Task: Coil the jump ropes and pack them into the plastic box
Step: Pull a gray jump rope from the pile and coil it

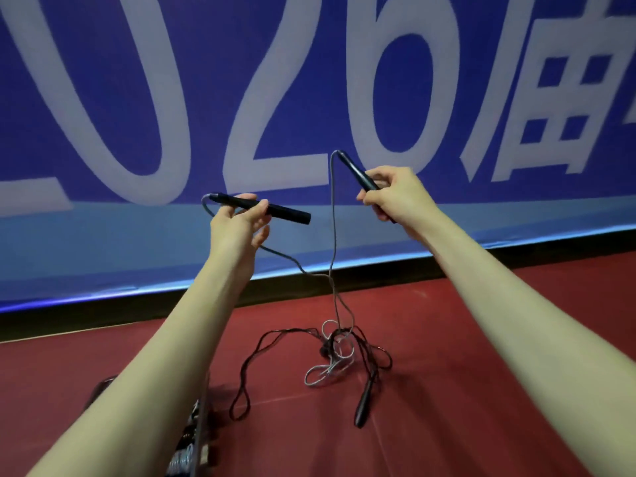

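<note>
Both forearms reach out from me. I see my left hand point(241, 222) pinching one black handle point(272, 210), my right hand point(395, 197) gripping the other handle point(358, 173). Their grey rope point(333, 235) hangs to a tangle with a black jump rope point(275, 339) on the red floor point(481, 339). Behind, a blue banner point(206, 63) reads "026".

2 jump ropes: one grey-cord rope point(333, 235) raised above the red floor point(481, 339), one black-cord rope point(261, 342) lying on it. 3 black handles visible: 2 raised, one per hand, and 1 handle point(364, 404) on the floor right of the cord tangle. 2 hands: left hand point(237, 225), right hand point(395, 194); 1 box edge point(198, 438) at the floor's bottom left, partly hidden.
</note>
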A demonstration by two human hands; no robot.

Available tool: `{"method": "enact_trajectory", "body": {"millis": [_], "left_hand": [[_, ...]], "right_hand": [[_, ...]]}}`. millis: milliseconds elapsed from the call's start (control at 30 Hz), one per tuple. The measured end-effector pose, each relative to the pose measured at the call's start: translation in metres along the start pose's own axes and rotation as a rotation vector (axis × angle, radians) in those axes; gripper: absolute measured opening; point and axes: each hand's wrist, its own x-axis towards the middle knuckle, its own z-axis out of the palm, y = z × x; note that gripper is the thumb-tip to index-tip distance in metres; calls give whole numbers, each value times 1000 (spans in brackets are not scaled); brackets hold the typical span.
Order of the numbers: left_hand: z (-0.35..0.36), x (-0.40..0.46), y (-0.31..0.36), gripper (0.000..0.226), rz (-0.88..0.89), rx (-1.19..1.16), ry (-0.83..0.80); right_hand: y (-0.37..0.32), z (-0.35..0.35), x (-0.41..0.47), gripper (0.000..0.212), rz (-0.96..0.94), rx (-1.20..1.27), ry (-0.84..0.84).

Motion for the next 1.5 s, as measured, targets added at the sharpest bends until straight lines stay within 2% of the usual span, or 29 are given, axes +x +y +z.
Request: {"method": "enact_trajectory", "body": {"millis": [67,200,333,433,533,633,800,1000,1067,1133,1200,1233,1267,1367,1433,1500], "left_hand": [[7,-3,27,8,44,6,-31],[18,-7,67,12,82,55,-78],[15,-14,77,2,111,95,-128],[13,-22,66,8,65,64,-148],[12,-31,54,12,-2,24,-188],[14,-36,39,6,-6,83,-192],[13,-35,22,5,32,124,-96],[12,-30,14,15,11,336,-159],[11,-28,10,30,131,582,-140],[8,-27,2,45,346,835,16],[6,-26,-7,44,553,831,153],[4,-24,-12,39,597,741,131],[2,-21,-17,36,564,633,60],[-11,-17,-40,53,176,421,-299],[-20,-19,-60,37,-9,472,-508],[-28,-20,-93,12,-64,579,-578]], "right_hand": [[-22,-5,-4,28,-69,6,-7],[-52,-13,-2,30,-159,54,10],[-62,-17,-8,21,-170,101,4],[-50,-9,-21,22,-120,114,-33],[-33,1,-30,29,-23,164,-112],[-26,7,-38,25,39,174,-261],[-21,12,-44,29,31,179,-447],[-12,19,-41,33,-7,133,-526],[-9,17,-38,30,21,151,-536],[-7,16,-36,27,34,179,-520],[-5,17,-35,25,36,226,-492],[-6,18,-34,25,36,257,-476],[-7,18,-34,25,36,287,-463],[-9,15,-32,27,39,369,-450],[-12,14,-31,25,39,398,-444],[-12,14,-31,21,45,408,-422]]}}
